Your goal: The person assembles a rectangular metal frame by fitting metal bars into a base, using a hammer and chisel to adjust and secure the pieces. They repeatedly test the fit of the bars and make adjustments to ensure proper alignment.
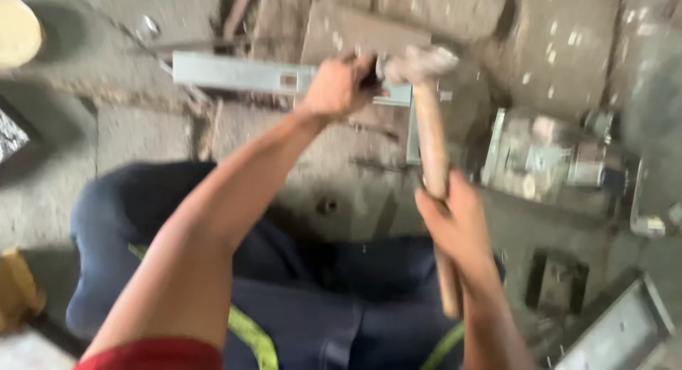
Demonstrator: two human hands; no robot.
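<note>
My right hand grips the wooden handle of a hammer. Its metal head is at the right end of a long grey metal bar lying across the dusty floor. My left hand is closed around a small dark tool held against that same end of the bar, right beside the hammer head; blur hides what the tool is. My legs in dark blue trousers with yellow stripes fill the lower middle.
A grey metal machine part sits to the right of the hammer. More metal pieces lie at the lower right. A round pale object is at the top left, a yellow-brown item at the left edge.
</note>
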